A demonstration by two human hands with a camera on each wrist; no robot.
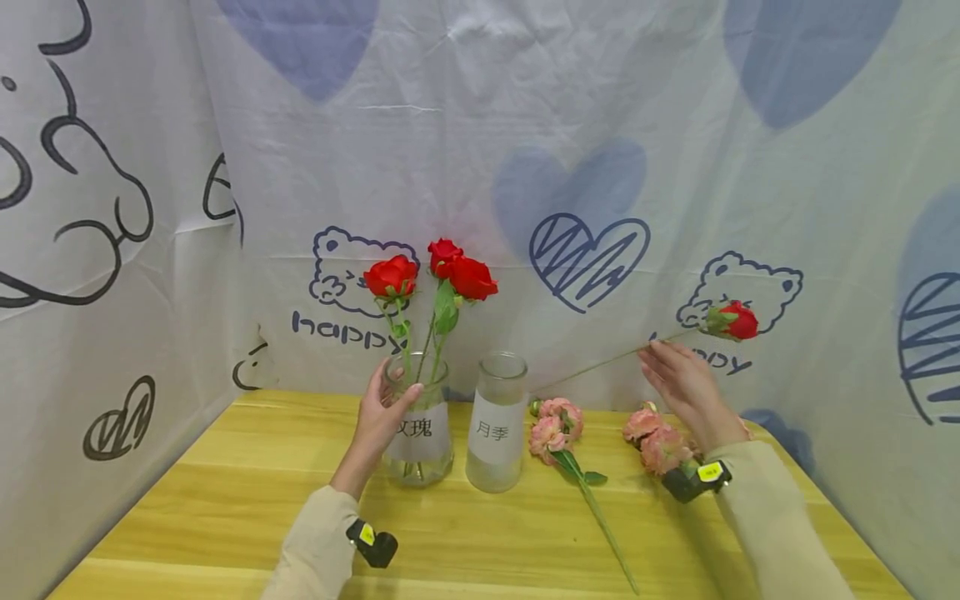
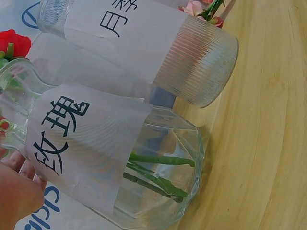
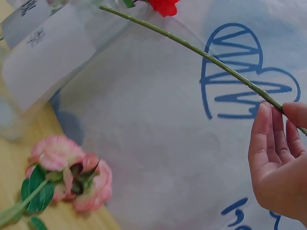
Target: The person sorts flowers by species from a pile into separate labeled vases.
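My left hand holds the neck of a glass vase on its left side. Several red roses stand in that vase, and their green stem ends show through the glass near its base. Up at the right, my right hand pinches the thin stem of a single red rose. This stem slants down toward the left, its tip near the second vase in the head view. In the right wrist view, thumb and fingers meet on the stem, while the bloom is out of sight.
A second labelled glass vase stands just right of the first. A pink flower with a long stem lies right of it on the wooden table. More pink flowers lie beneath my right forearm. A printed cloth hangs behind the table.
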